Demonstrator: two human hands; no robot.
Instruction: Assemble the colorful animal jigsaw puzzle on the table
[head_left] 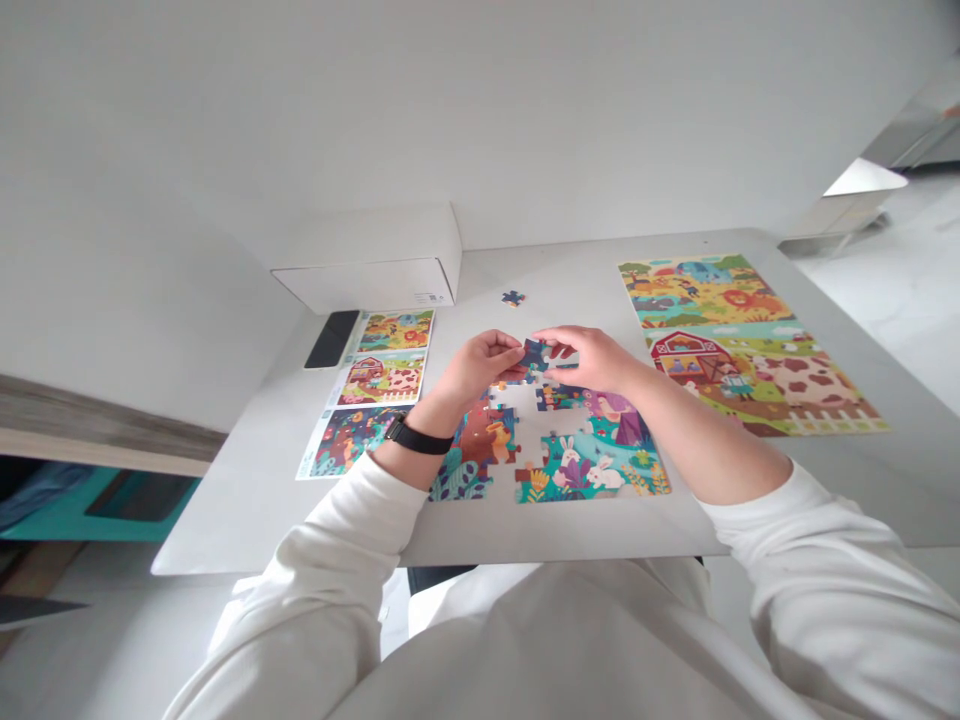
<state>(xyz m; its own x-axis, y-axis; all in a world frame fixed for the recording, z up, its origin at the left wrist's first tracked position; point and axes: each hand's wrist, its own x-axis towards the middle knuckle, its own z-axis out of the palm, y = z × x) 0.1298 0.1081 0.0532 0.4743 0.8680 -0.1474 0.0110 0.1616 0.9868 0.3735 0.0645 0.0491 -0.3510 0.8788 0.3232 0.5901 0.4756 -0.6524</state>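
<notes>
My left hand [476,368] and my right hand [589,358] meet over a partly built colourful jigsaw [577,465] on the grey table [247,480]. Both pinch a dark blue puzzle piece [534,354] held between their fingertips just above the puzzle's upper edge. A black watch [416,436] sits on my left wrist. One loose blue piece [513,297] lies further back on the table, apart from both hands.
A finished jigsaw [742,345] with animals and a red barn lies to the right. A picture sheet [371,395] lies at the left, with a black phone [331,339] and a white box [375,265] behind it against the wall.
</notes>
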